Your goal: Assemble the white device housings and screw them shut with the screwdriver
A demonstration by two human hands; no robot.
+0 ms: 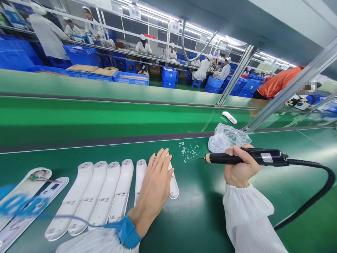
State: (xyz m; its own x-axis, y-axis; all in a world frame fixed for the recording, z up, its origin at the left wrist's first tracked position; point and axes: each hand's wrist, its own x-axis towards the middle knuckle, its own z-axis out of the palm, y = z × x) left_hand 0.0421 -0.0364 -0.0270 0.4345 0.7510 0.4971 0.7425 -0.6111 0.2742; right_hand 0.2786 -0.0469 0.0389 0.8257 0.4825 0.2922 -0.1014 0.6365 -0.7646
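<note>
My right hand [240, 165] is wrapped round a black electric screwdriver [252, 157], its tip pointing left. My left hand [157, 182], fingers stretched out flat, lies over a white plastic shell [173, 188] and partly hides it; a blue wrist strap [128, 232] circles that wrist. Just left of this hand is another white shell [140, 170]. Farther left, several similar white shells [101, 196] stand in a slanted row. Small screws [191, 151] lie scattered on the green table between the screwdriver tip and my left hand.
A clear plastic bag [226, 137] sits behind the screwdriver. One white part [229, 117] lies on the green conveyor belt [105, 117]. Opened shells with wires [39, 175] are at far left. The black cord [328, 179] curves down at right. Co-workers sit beyond.
</note>
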